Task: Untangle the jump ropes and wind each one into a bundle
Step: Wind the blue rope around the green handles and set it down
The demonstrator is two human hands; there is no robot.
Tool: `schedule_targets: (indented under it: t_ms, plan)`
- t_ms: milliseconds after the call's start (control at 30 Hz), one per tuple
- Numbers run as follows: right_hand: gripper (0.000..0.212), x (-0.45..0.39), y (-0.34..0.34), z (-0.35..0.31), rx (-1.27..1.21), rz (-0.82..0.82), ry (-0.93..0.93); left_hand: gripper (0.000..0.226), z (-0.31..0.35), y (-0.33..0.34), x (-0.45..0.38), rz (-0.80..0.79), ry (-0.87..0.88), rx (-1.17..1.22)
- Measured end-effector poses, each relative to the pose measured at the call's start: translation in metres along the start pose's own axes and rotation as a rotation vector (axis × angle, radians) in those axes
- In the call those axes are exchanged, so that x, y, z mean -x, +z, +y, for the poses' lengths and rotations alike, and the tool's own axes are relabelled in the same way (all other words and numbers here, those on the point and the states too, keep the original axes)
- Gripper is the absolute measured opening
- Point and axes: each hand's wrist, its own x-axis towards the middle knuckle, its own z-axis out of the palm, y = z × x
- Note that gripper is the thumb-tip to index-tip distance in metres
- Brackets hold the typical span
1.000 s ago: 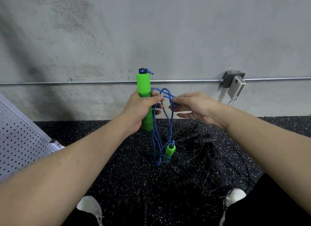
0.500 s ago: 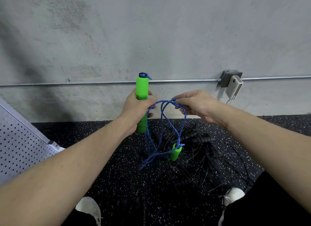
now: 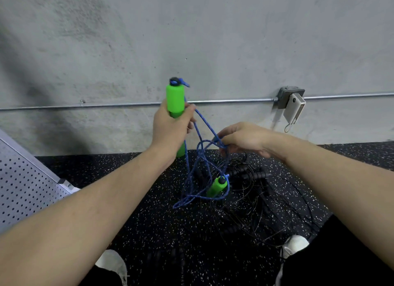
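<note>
1. Holding a green handle (image 3: 175, 100) upright, I see my left hand (image 3: 170, 128) wrapped tight around its middle.
2. My right hand (image 3: 245, 139) is lower and to the right, with its fingers pinching the blue rope (image 3: 199, 157).
3. The rope runs from the left hand down to the right hand, then hangs in loose loops.
4. A second green handle (image 3: 217, 186) dangles in those loops, above the floor (image 3: 138, 221).
5. A messy pile of black ropes (image 3: 255, 200) lies on the floor, near the wall (image 3: 191, 40).
6. I see two white shoes (image 3: 295, 244) near me.
</note>
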Motion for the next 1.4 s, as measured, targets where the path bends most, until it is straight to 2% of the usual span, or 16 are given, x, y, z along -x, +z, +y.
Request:
schedule_targets:
  t_ms: [100, 267, 333, 433, 500, 767, 867, 1033, 1167, 1267, 1400]
  plan:
    - [0.024, 0.003, -0.001, 0.004, 0.039, -0.007, 0.033, 0.017, 0.0, -0.011, -0.01, 0.139, -0.066, 0.053]
    - [0.028, 0.001, -0.001, 0.003, -0.02, 0.026, -0.001, 0.012, -0.024, -0.028, -0.015, 0.0, -0.367, -0.106]
    - [0.028, 0.002, 0.003, 0.0, -0.002, 0.022, -0.031, 0.009, -0.026, -0.028, -0.012, -0.102, -0.339, -0.22]
    - [0.025, 0.003, 0.008, -0.005, 0.002, 0.043, -0.043, 0.01, -0.018, -0.017, -0.001, -0.315, -0.327, -0.227]
    - [0.023, 0.0, 0.01, -0.007, 0.001, 0.035, -0.05, 0.011, -0.016, -0.008, 0.006, -0.391, -0.274, -0.307]
    - [0.031, 0.002, 0.012, -0.012, 0.072, 0.101, -0.033, 0.027, -0.01, 0.004, 0.011, -0.498, 0.021, -0.681]
    - [0.03, 0.004, 0.009, -0.011, 0.165, 0.123, -0.006, 0.028, -0.009, 0.007, 0.012, -0.552, 0.051, -0.753]
    - [0.03, 0.007, 0.005, -0.009, 0.05, 0.068, -0.008, 0.028, -0.006, 0.007, 0.011, -0.549, 0.033, -0.827]
    - [0.018, 0.007, 0.004, -0.006, -0.106, -0.015, 0.008, 0.026, -0.007, 0.005, 0.01, -0.455, -0.06, -0.69]
    - [0.02, 0.007, -0.003, -0.002, -0.085, -0.056, 0.033, 0.016, -0.007, -0.002, 0.005, -0.34, -0.185, -0.46]
    - [0.021, 0.006, -0.009, 0.006, -0.04, -0.05, 0.064, 0.015, -0.003, -0.008, 0.001, -0.287, -0.262, -0.165]
